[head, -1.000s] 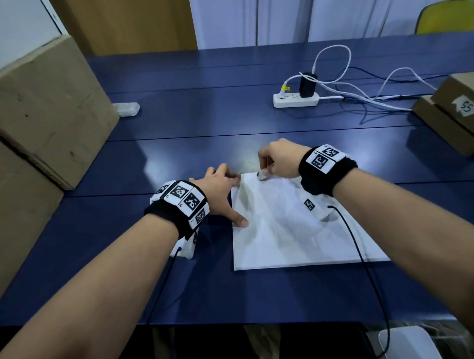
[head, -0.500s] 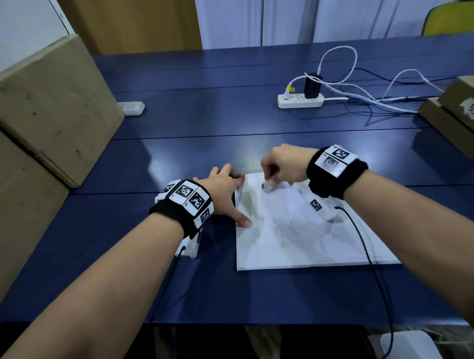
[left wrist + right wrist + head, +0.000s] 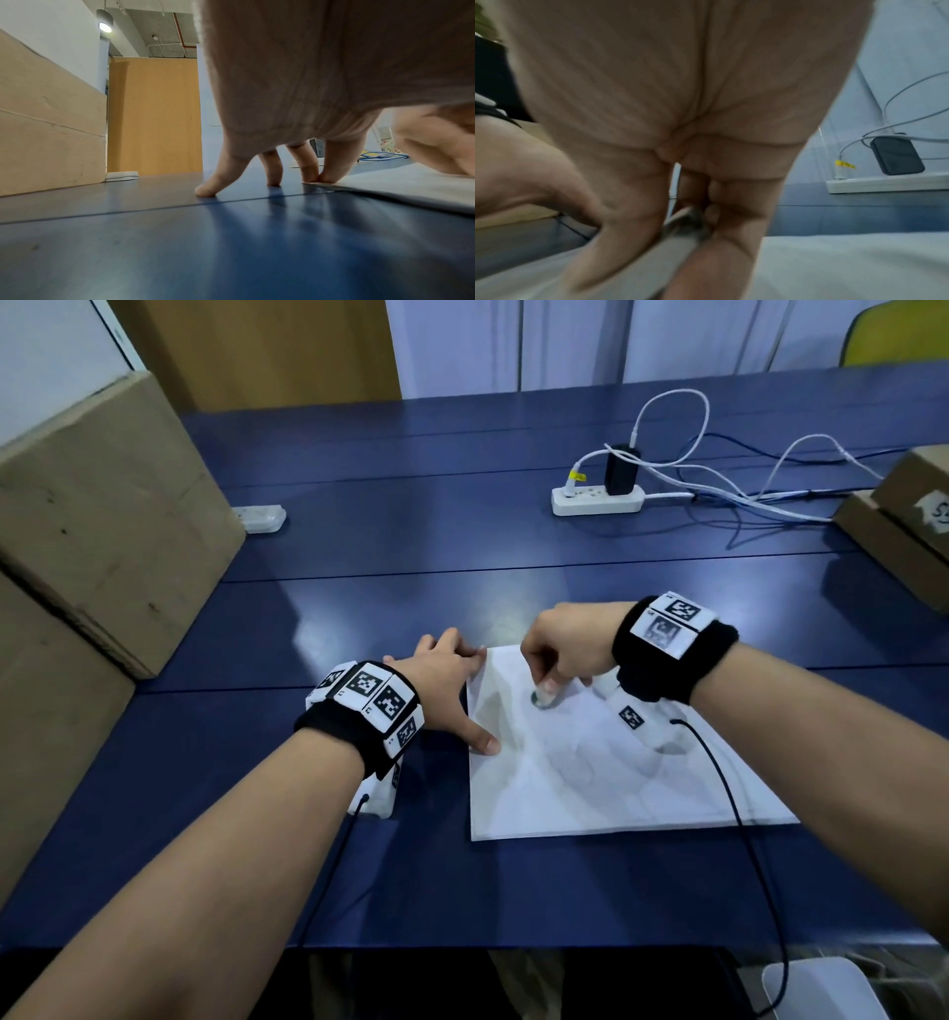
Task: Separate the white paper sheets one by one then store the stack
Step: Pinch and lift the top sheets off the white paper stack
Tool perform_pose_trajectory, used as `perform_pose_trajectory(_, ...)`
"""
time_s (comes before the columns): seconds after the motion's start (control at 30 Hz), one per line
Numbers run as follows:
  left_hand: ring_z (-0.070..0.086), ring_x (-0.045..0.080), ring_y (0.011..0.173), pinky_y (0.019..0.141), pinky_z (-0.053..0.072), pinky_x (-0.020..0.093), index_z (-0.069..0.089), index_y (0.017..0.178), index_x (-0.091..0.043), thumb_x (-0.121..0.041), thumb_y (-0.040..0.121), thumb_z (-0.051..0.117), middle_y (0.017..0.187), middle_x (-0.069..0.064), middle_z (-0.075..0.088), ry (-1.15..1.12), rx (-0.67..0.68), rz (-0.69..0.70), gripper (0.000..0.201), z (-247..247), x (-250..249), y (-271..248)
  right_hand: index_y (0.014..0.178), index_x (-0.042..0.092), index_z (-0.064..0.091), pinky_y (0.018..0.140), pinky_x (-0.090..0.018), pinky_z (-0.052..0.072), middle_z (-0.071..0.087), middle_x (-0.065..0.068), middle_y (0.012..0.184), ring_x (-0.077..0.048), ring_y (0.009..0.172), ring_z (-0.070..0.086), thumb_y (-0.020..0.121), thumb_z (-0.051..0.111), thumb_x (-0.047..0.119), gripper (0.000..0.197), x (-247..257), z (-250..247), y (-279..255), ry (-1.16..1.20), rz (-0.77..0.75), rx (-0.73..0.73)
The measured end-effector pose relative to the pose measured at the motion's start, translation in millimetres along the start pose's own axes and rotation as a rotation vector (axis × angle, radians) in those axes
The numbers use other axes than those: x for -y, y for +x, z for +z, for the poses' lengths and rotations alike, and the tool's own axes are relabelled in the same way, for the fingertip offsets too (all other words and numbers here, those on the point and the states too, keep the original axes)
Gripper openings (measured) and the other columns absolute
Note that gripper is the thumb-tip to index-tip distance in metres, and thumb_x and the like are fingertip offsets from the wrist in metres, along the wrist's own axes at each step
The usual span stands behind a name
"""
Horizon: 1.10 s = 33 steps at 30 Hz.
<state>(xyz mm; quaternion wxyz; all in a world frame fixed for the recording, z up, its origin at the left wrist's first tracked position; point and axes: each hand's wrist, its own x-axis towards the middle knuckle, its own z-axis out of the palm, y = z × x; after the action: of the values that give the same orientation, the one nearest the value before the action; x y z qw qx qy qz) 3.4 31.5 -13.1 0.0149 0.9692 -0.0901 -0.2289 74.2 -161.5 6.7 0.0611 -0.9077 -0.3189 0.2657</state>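
A stack of white paper sheets (image 3: pixel 606 783) lies on the blue table (image 3: pixel 411 588) in front of me. My left hand (image 3: pixel 462 695) is spread at the stack's far left corner. Its fingertips (image 3: pixel 326 176) press down on the paper's corner (image 3: pixel 411 188) and the table, and its thumb rests on the left edge. My right hand (image 3: pixel 544 693) is curled over the far part of the stack. It pinches the lifted, folded-back edge of the top sheet (image 3: pixel 677 239) between thumb and fingers, above the flat stack (image 3: pixel 847 263).
Large cardboard boxes (image 3: pixel 102 516) stand along the left side, with smaller boxes (image 3: pixel 904 516) at the right edge. A white power strip (image 3: pixel 598 498) with a black charger and loose cables lies beyond the paper. A small white device (image 3: pixel 262 518) sits at the far left.
My right hand has drawn back toward me over the stack, pulling the pinched far edge of the top sheet with it. The left hand has stayed pressing on the corner.
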Motion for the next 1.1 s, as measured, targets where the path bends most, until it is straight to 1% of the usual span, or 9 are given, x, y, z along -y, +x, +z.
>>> perform_pose_trajectory(0.1,0.025,0.02,0.132,0.1,0.04,0.06,0.02,0.154,-0.032,-0.081,0.053,0.073,0.14,-0.009,0.025,-0.005,-0.001,-0.003,0.124,1,0,0,0.082,0.017,0.063,0.075,-0.039,0.057,0.07,-0.003,0.085,-0.028,0.082,0.067,0.08,0.074,0.031,0.017,-5,-4,12,-0.017,0.076,-0.258)
perform_pose_trajectory(0.17,0.024,0.019,0.132,0.1,0.04,0.06,0.02,0.154,-0.032,-0.081,0.053,0.073,0.141,-0.009,0.024,-0.001,-0.004,-0.005,0.125,1,0,0,0.083,0.017,0.064,0.077,-0.04,0.056,0.07,-0.004,0.086,-0.028,0.087,0.065,0.082,0.072,0.028,0.014,-5,-6,12,-0.011,0.058,-0.297)
perform_pose_trajectory(0.33,0.024,0.019,0.132,0.1,0.041,0.06,0.015,0.156,-0.03,-0.083,0.052,0.072,0.141,-0.009,0.024,0.007,0.001,-0.005,0.13,1,2,1,0.077,0.017,0.067,0.062,-0.036,0.056,0.071,-0.001,0.071,-0.021,0.052,0.068,0.073,0.083,0.032,0.022,0,1,-9,0.044,-0.017,0.086)
perform_pose_trajectory(0.53,0.024,0.02,0.132,0.1,0.041,0.06,0.02,0.154,-0.033,-0.082,0.051,0.073,0.14,-0.01,0.024,-0.008,0.003,-0.002,0.125,2,2,2,0.082,0.018,0.064,0.075,-0.037,0.054,0.069,-0.003,0.087,-0.027,0.089,0.064,0.082,0.071,0.029,0.013,-4,-3,9,-0.019,0.069,-0.312)
perform_pose_trajectory(0.73,0.024,0.018,0.132,0.1,0.041,0.059,0.015,0.156,-0.031,-0.082,0.052,0.073,0.14,-0.01,0.024,0.001,0.006,-0.007,0.13,1,1,2,0.074,0.021,0.065,0.06,-0.03,0.053,0.07,0.003,0.073,-0.018,0.051,0.067,0.079,0.077,0.021,0.013,-3,3,-7,-0.008,-0.038,0.082)
perform_pose_trajectory(0.87,0.023,0.019,0.134,0.102,0.04,0.059,0.016,0.156,-0.031,-0.082,0.052,0.073,0.141,-0.01,0.023,-0.005,0.005,-0.008,0.129,2,2,3,0.084,0.017,0.065,0.07,-0.033,0.054,0.07,-0.001,0.084,-0.025,0.08,0.067,0.081,0.076,0.032,0.019,-12,-4,9,-0.014,0.075,-0.263)
perform_pose_trajectory(0.93,0.022,0.019,0.134,0.102,0.04,0.059,0.016,0.156,-0.031,-0.083,0.052,0.072,0.142,-0.01,0.023,-0.002,0.006,-0.009,0.13,2,2,3,0.087,0.015,0.065,0.07,-0.033,0.052,0.071,-0.005,0.09,-0.025,0.083,0.065,0.083,0.073,0.029,0.017,-16,-7,11,-0.006,0.077,-0.319)
perform_pose_trajectory(1.03,0.023,0.018,0.132,0.101,0.041,0.059,0.018,0.156,-0.03,-0.081,0.052,0.073,0.141,-0.011,0.024,-0.01,-0.004,-0.003,0.128,3,3,3,0.077,0.018,0.067,0.062,-0.033,0.054,0.072,-0.001,0.075,-0.019,0.054,0.064,0.075,0.082,0.031,0.02,-15,-5,-1,0.068,0.007,-0.088)
perform_pose_trajectory(1.1,0.023,0.018,0.132,0.1,0.041,0.06,0.017,0.156,-0.03,-0.081,0.052,0.074,0.14,-0.011,0.024,-0.011,-0.007,-0.004,0.129,3,3,3,0.075,0.018,0.068,0.061,-0.033,0.054,0.073,0.0,0.074,-0.018,0.05,0.065,0.073,0.084,0.03,0.02,-11,-1,-5,0.05,-0.029,0.087)
